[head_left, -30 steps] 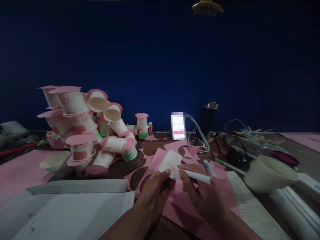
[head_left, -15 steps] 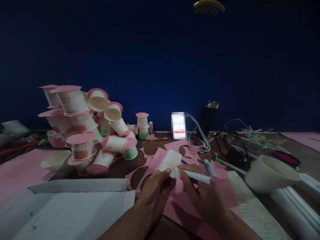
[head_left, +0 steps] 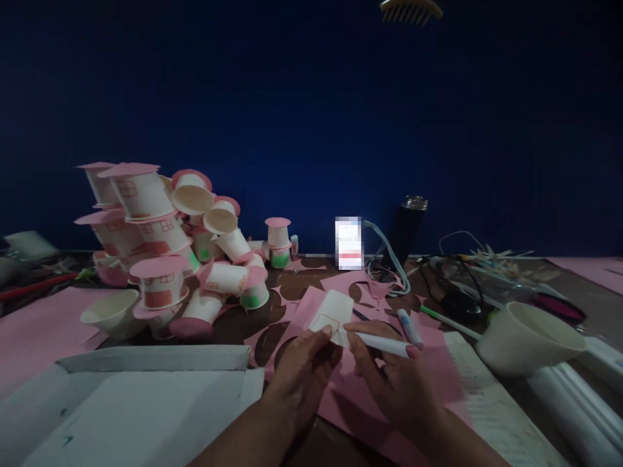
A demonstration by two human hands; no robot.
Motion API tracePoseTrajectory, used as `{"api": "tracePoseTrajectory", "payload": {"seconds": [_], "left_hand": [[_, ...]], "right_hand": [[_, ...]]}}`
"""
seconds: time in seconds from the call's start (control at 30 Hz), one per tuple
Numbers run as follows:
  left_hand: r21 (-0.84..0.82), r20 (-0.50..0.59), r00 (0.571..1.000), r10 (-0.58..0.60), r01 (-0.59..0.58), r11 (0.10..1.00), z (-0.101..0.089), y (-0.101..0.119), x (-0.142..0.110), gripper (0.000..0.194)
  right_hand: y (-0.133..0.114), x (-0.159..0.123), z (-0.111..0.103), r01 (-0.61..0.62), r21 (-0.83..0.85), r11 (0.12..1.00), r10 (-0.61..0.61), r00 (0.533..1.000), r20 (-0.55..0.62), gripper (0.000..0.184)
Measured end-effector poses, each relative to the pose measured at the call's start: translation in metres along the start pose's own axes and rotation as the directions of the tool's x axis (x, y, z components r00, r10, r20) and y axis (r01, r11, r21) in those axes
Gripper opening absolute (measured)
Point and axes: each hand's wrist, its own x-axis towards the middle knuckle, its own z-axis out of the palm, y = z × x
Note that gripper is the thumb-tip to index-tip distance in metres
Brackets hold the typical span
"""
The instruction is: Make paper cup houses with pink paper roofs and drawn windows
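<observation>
My left hand (head_left: 309,363) grips a white paper cup (head_left: 335,306) lying on its side, thumb on its wall near the rim. A thin reddish outline is drawn on the cup's side. In my right hand (head_left: 389,376) is a white marker (head_left: 382,344) with a reddish back end, pinched between thumb and fingers. Its tip meets the cup close to my left thumb, though the exact contact is hidden. Beneath both hands lies pink paper (head_left: 350,415) with round holes cut out.
Decorated paper cups with pink discs (head_left: 146,233) are piled at left. A white box lid (head_left: 146,415) sits front left. To the right are a glue tube (head_left: 409,327), a green-ended stick (head_left: 448,322) and a large white cup (head_left: 528,337). A dark flask (head_left: 409,230) and lit phone (head_left: 349,243) stand behind.
The marker and right hand have shifted very slightly on the cup. The reddish outline shows a little more clearly. Both grips stay the same, and the view has moved marginally.
</observation>
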Motion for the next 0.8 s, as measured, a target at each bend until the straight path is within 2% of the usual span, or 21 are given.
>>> {"api": "tracePoseTrajectory", "payload": {"seconds": [0.2,0.4,0.5,0.7,0.8], "left_hand": [[-0.01,0.002,1.0,0.008,-0.007,1.0,-0.0013,-0.001,0.0019,0.005],[0.007,0.005,1.0,0.026,-0.026,1.0,-0.0023,-0.0014,0.003,0.013],[0.003,0.004,0.999,0.04,-0.04,0.999,-0.0013,-0.0012,0.0032,0.012],[-0.01,0.077,0.993,0.087,-0.086,0.996,-0.001,-0.0024,0.0042,0.008],[-0.014,0.105,0.992,0.07,-0.069,0.998,-0.0004,-0.0034,0.0045,0.003]], "right_hand": [[-0.0029,-0.0025,0.0014,-0.016,-0.035,0.999,0.017,0.999,0.038,0.016],[-0.0084,-0.0003,0.0028,-0.026,-0.066,0.998,0.032,0.996,0.087,0.017],[-0.0087,0.0006,0.0015,-0.059,-0.028,0.998,0.06,0.997,0.048,0.019],[-0.0073,0.0039,-0.0045,-0.144,0.096,0.985,0.155,0.98,-0.126,0.019],[-0.0051,0.005,-0.0043,-0.159,0.116,0.98,0.175,0.975,-0.14,0.02]]}}
